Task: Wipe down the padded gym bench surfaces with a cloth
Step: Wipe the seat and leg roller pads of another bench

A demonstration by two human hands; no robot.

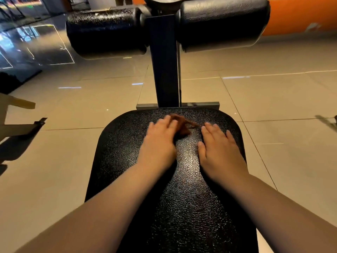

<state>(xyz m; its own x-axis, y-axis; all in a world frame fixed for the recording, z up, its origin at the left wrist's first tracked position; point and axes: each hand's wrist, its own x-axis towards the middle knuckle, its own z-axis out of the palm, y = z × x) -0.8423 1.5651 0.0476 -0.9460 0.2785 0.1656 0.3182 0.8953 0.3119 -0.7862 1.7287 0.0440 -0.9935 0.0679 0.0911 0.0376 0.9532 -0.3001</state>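
Where the cloth lies: a small brown cloth (183, 126) sits bunched on the far end of the black padded worktop (182, 207), near its rounded edge; it is blurred, so you cannot make out its folds.
Left grip: your left grip (160, 141) rests palm down on the near left part of the cloth, fingers (169, 121) laid nearly straight over it and pressing it to the pad; the thumb is hidden, so no pinch can be seen.
Cloth against left grip: the cloth pokes out past the fingertips and to the right of the hand, a thin corner pointing toward your other hand.
Right grip: your right grip (218, 148) lies flat on the bare pad, fingers straight and spread a little, holding nothing.
Cloth against right grip: the cloth's corner ends just beside the right fingertips; whether it touches them is not clear.
Between the hands: a strip of bare pad.
Beyond the worktop: a dark upright post (165, 61) rises from a grey crossbar (200, 104), with a black roller pad on the left (105, 31) and another on the right (222, 24).
Underneath: a glossy beige tiled floor (255, 92).
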